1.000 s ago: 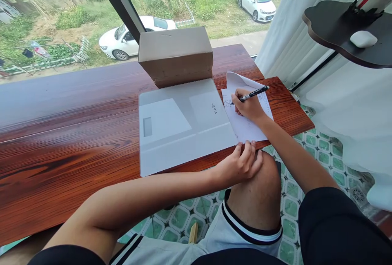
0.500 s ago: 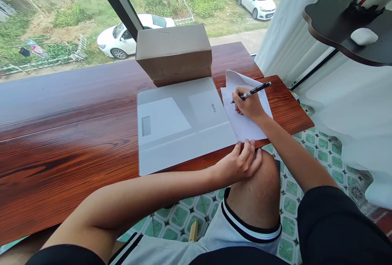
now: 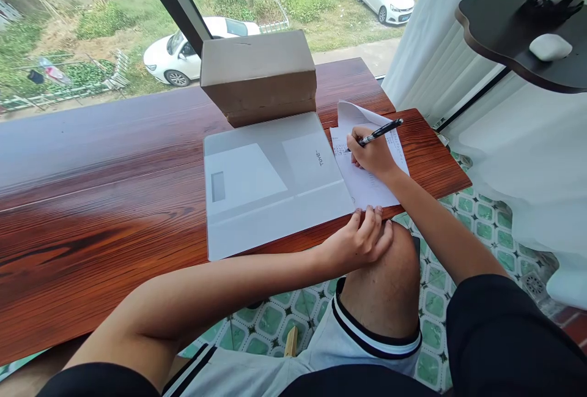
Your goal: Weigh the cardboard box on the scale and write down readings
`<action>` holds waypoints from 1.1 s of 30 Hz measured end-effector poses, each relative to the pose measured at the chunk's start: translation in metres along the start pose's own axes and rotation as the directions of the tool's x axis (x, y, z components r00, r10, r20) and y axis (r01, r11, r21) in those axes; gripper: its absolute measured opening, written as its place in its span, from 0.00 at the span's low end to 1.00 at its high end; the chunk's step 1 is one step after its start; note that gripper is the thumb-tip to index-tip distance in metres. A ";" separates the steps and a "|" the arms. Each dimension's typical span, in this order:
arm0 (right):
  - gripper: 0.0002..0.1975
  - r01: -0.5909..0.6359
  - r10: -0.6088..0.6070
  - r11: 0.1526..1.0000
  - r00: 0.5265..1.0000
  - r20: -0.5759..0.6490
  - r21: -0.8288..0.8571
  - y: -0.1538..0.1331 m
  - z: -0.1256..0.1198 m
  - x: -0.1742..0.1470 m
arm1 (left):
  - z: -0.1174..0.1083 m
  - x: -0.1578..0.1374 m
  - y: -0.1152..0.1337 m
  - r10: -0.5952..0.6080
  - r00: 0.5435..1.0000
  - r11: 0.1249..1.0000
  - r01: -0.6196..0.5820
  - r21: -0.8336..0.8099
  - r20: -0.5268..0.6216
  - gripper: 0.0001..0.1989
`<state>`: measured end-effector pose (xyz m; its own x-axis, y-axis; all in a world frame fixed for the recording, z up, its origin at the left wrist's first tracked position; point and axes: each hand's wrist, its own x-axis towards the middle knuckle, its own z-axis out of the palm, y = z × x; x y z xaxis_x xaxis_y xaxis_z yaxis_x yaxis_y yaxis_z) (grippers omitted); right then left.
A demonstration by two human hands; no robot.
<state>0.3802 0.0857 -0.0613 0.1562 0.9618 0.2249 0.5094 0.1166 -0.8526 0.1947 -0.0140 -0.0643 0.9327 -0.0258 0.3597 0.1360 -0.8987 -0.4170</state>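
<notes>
My right hand (image 3: 372, 153) grips a black pen (image 3: 381, 132) in a writing hold, its tip down on a sheet of paper (image 3: 373, 188). Small handwritten marks show on the paper, whose far end curls up. At the table's front edge rests my left hand (image 3: 360, 241), fingers spread, fingertips at the near edge of the paper and palm by my bare knee. Left of the paper lies a flat, glossy grey panel (image 3: 257, 216) with dark lettering and a small grey rectangle.
Behind the panel stands a brown cardboard box (image 3: 259, 76). The reddish wooden table (image 3: 105, 226) stretches left beneath the window. A dark shelf (image 3: 493, 24) holding a white rounded object (image 3: 550, 47) juts in at the right, before white curtains (image 3: 513, 134). Two white cars are outside.
The camera view has shifted slightly. My right hand still has the pen on the paper, with the pen's angle barely changed. My left hand stays in place.
</notes>
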 end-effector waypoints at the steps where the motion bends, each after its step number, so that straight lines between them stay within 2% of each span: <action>1: 0.19 -0.001 0.001 1.000 1.000 0.002 -0.001 0.001 0.000 0.000 | 0.000 0.000 0.000 -0.001 1.000 1.000 0.001 0.001 -0.003 0.16; 29: 0.19 -0.026 0.027 0.999 0.999 -0.024 0.024 -0.001 0.000 0.000 | -0.001 0.001 -0.001 -0.010 1.000 1.000 0.010 -0.009 -0.024 0.14; 33: 0.19 -0.023 0.024 0.999 1.000 -0.017 0.025 0.001 0.001 0.000 | -0.002 0.001 -0.002 0.000 1.000 1.000 0.000 -0.026 0.002 0.15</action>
<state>0.3799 0.0857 -0.0624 0.1828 0.9599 0.2126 0.4847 0.1002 -0.8689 0.1946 -0.0134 -0.0618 0.9332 -0.0246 0.3584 0.1278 -0.9097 -0.3952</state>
